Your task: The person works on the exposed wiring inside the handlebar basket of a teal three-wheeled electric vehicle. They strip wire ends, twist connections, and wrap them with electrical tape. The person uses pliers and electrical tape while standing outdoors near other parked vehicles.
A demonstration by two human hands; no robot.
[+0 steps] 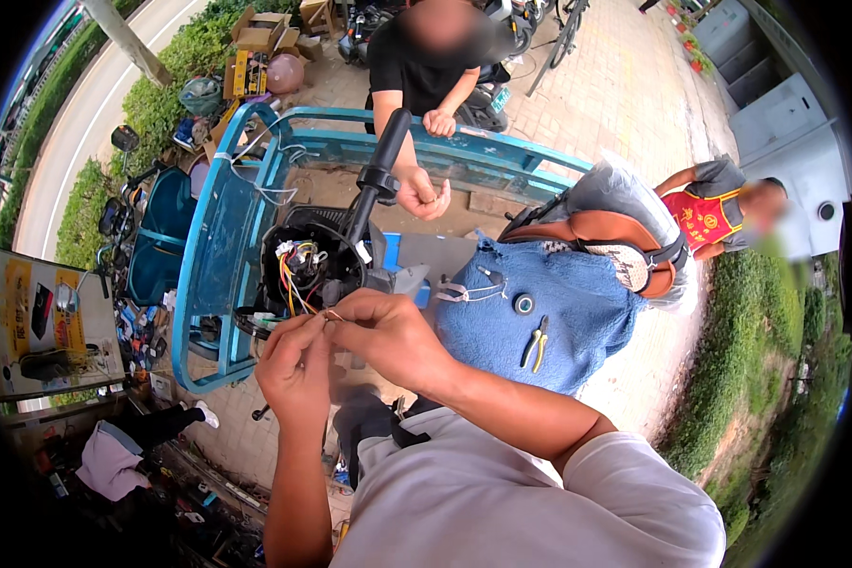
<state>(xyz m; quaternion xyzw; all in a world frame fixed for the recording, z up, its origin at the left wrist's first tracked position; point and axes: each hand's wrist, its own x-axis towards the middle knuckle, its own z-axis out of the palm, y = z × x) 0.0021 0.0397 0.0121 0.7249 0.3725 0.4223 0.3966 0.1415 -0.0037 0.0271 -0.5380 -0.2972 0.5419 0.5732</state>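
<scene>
- Head view: we find the left hand [292, 364] and right hand [388, 331] pinching thin wires [293, 282] together at the fingertips; the exact contact is too small to tell.
- The wires lead out of the black housing [267, 265], beside the handlebar [383, 166]. We judge that a hard pull could strain them inside.
- Several colours crowd together there; we consider a mix-up possible if one is picked by feel.
- A slack pinch could let bare ends, if any, touch; we cannot confirm bare metal.
- A co-worker's hand [422, 194] is near the handlebar; a knock could jerk the wires.
- Pliers [536, 346] and a tape roll [523, 303] lie loose on the blue towel [577, 275]; if it slips, both could fall.
</scene>
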